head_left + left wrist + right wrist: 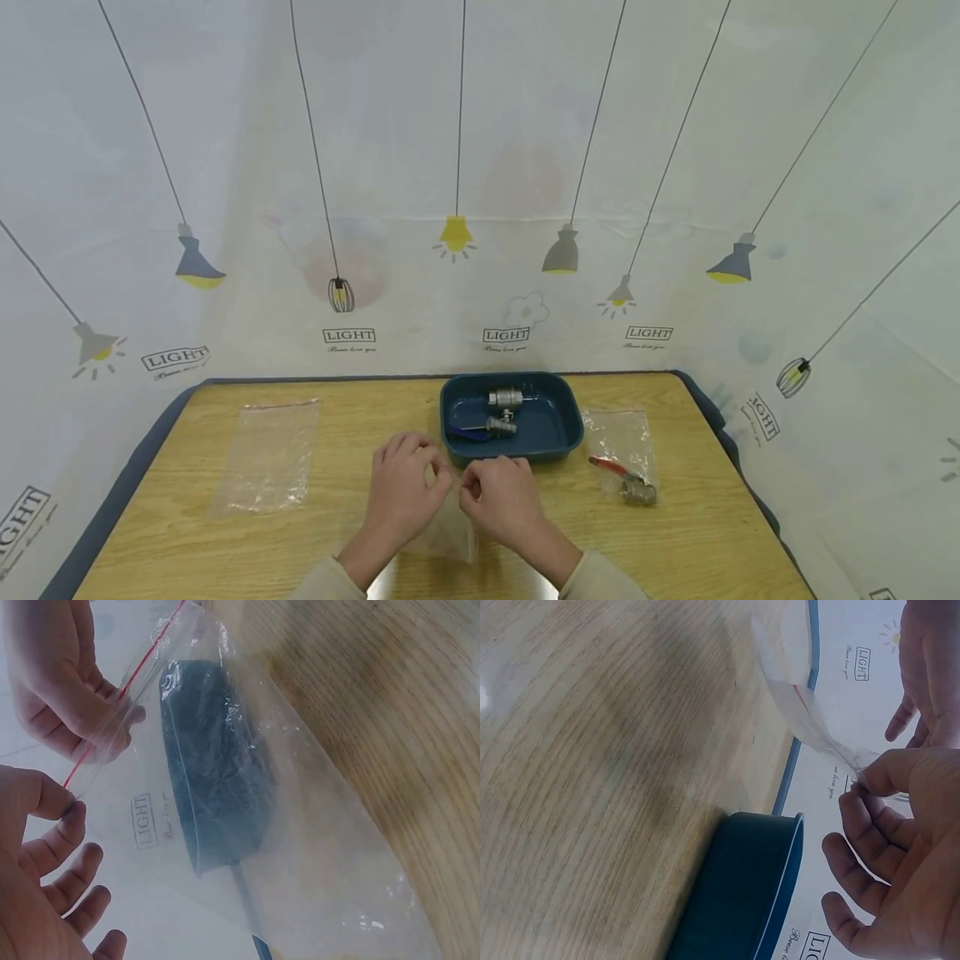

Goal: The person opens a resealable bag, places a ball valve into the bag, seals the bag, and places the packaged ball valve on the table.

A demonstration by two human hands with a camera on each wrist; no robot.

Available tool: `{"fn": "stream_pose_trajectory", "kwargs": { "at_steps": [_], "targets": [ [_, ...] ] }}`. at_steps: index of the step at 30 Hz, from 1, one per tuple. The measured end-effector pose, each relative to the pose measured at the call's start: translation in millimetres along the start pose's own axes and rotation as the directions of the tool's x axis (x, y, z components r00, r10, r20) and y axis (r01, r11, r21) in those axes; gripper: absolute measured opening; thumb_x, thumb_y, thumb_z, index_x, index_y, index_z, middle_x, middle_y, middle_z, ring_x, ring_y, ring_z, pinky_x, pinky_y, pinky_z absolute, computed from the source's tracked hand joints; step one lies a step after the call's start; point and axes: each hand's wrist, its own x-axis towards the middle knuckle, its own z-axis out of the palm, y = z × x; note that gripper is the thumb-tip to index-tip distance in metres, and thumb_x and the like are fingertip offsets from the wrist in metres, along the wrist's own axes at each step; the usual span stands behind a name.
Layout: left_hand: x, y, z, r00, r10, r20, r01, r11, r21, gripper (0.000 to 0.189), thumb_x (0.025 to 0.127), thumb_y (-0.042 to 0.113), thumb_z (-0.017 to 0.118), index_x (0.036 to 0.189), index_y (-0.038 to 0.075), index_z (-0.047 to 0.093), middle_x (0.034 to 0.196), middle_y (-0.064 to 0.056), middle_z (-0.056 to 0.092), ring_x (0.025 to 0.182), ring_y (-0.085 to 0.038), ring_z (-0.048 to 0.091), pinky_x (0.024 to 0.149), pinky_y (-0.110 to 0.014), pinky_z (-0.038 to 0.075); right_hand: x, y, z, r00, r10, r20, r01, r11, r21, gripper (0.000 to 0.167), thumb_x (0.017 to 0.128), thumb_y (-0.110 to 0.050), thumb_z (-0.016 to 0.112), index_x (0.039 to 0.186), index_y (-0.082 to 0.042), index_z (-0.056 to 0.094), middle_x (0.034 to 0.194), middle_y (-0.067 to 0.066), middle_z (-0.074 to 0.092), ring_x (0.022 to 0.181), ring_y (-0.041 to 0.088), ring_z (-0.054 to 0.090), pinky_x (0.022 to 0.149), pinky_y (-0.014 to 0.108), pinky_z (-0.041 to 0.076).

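Both hands hold a clear zip bag (337, 847) by its mouth, along the red closure strip. My left hand (405, 483) pinches the strip between thumb and index finger, its other fingers loosely bent. Opposite it, my right hand (506, 504) pinches the same edge with thumb and fingertips. The bag hangs down from the fingers over the wooden table, and nothing shows inside it. Just beyond the hands stands a dark blue tray (543, 429). In it lie a metal ball valve (506, 397) and another valve with a blue handle (495, 427).
Left on the wooden table (360, 408) lies a flat clear bag (270, 458). To the right, a second clear bag (618, 425) contains a red-handled valve (637, 490). A white curtain printed with lamps (420, 333) rises behind the table's far edge.
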Motion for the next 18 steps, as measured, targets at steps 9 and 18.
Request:
{"fn": "stream_pose_trajectory", "kwargs": {
  "at_steps": [9,18],
  "targets": [
    [2.5,0.2,-2.7,0.999,-0.047,0.014,0.047,0.999,-0.01,0.02,0.077,0.019,0.066,0.061,0.028,0.058,0.101,0.003,0.066,0.109,-0.026,0.057,0.098,-0.056,0.04,-1.8,4.6,1.9,1.0,-0.005,0.003,0.005,1.0,0.012,0.008,0.079,-0.022,0.068,0.071,-0.025,0.068,0.062,-0.019,0.058,0.063,0.003,0.05,0.071,0.037,0.043],
    [5.1,-2.7,-3.8,0.999,-0.051,-0.01,0.051,0.998,-0.028,0.018,0.076,0.019,0.066,0.062,0.027,0.058,0.1,0.002,0.066,0.109,-0.026,0.057,0.1,-0.055,0.039,-2.6,7.8,1.5,0.999,0.008,0.041,-0.008,1.0,0.019,0.009,0.08,-0.023,0.068,0.072,-0.026,0.068,0.062,-0.019,0.057,0.063,0.002,0.05,0.07,0.036,0.043]
  ]
}}
